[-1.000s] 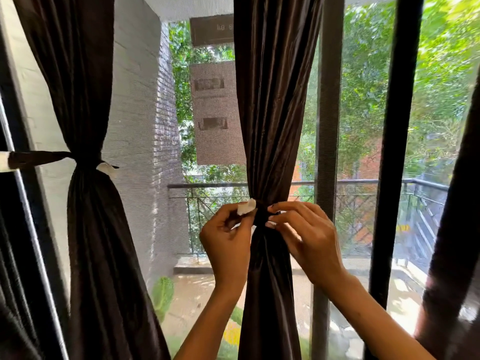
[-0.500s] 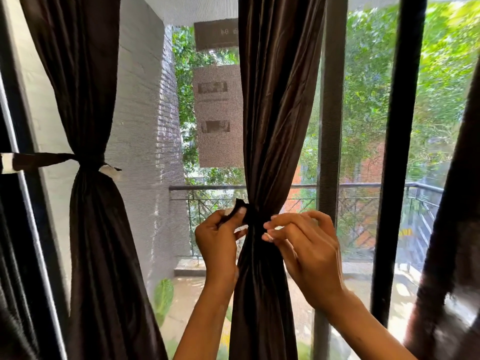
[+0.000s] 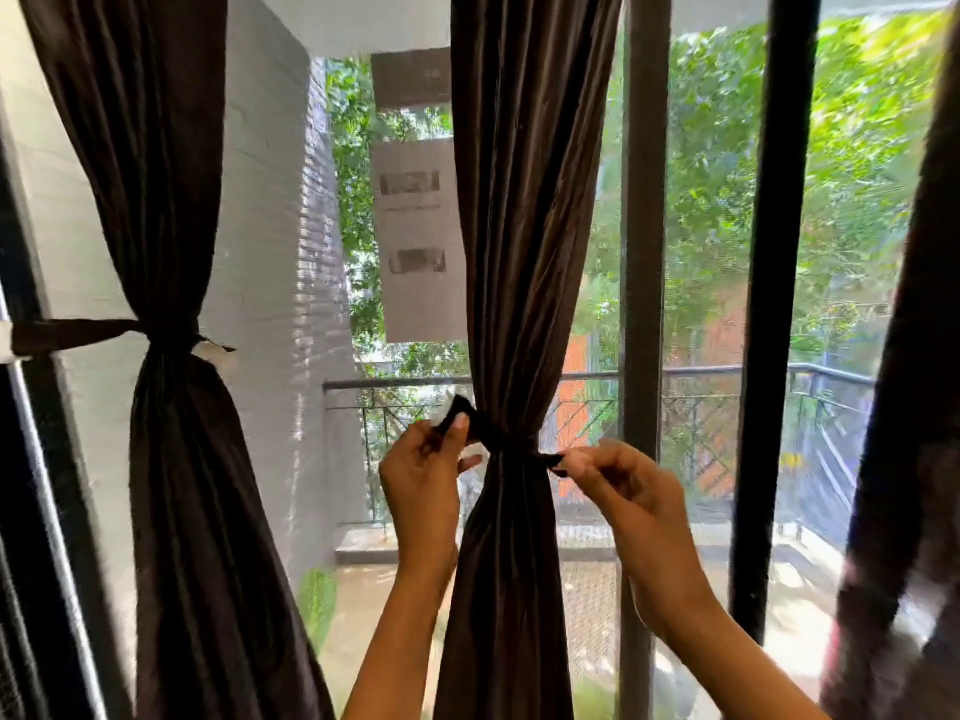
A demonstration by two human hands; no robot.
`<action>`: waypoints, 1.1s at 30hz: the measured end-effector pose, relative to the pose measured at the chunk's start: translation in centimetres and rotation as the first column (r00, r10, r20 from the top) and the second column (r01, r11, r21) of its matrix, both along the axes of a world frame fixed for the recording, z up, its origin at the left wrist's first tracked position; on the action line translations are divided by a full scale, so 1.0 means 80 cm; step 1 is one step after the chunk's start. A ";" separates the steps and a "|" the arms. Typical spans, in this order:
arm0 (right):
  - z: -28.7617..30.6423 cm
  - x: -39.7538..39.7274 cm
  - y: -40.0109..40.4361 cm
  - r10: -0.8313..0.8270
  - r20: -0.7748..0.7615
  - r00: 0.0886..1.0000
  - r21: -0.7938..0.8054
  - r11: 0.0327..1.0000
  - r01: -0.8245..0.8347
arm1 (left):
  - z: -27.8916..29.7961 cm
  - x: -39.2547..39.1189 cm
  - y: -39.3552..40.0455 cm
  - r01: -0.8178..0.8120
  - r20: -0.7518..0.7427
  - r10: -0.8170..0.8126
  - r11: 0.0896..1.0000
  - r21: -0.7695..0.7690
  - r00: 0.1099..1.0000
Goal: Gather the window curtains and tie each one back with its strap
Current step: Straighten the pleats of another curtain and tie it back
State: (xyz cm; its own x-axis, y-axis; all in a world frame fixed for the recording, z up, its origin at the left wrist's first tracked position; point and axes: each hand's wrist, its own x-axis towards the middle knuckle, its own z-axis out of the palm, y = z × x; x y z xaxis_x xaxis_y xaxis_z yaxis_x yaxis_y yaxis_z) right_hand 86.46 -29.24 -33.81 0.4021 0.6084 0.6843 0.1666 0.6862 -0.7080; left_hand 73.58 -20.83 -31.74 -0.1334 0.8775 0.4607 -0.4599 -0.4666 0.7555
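Left hand: my left hand (image 3: 423,478) is raised in front of the window, back of the hand toward me, forearm rising from the bottom edge. Its thumb and fingers pinch the left end of the strap (image 3: 511,443), which sticks up just above my knuckles with a white patch showing at the tip.

Right hand: my right hand (image 3: 621,483) is at the same height, just right of the gathered cloth, wrist bent and forearm running down to the lower right. Its fingertips pinch the strap's right end, drawn out sideways.

Strap: dark, wrapped round the cinched waist of the cloth between my two hands, both ends held apart.

Middle curtain: the middle curtain (image 3: 524,226) hangs straight ahead, bunched tight at the strap and spreading again below, passing between my forearms.

Left curtain: well to the left of my left hand, the left curtain (image 3: 171,200) is already gathered, with its own tie (image 3: 78,335) running off toward the frame, and a white tab at its right side.

Right curtain: beyond my right hand, the right curtain (image 3: 914,407) is blurred and cut off by the picture's edge.

Hard to make out: the strap behind the middle curtain is hidden; I cannot tell how the ends meet. My left fingertips are hidden behind the hand.

Beyond my hands: the balcony railing (image 3: 701,379) and green trees through the glass.
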 end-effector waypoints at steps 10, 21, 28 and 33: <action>0.002 0.009 0.028 -0.321 0.312 0.894 0.144 0.946 0.289 | -0.006 0.000 -0.003 0.085 -0.155 -0.064 0.988 0.132 0.986; -0.007 0.031 0.053 -0.523 0.480 0.705 0.312 0.852 0.420 | -0.027 0.016 0.013 0.351 0.191 -0.320 0.922 -0.162 0.928; 0.007 0.045 0.014 -0.344 0.429 0.836 0.038 0.931 0.364 | -0.010 0.016 -0.004 -0.012 -0.178 0.031 0.994 0.107 0.983; 0.024 0.087 -0.024 -0.371 0.348 0.861 -0.010 0.917 0.399 | 0.017 0.027 -0.045 -0.248 -0.182 0.398 0.807 0.536 0.899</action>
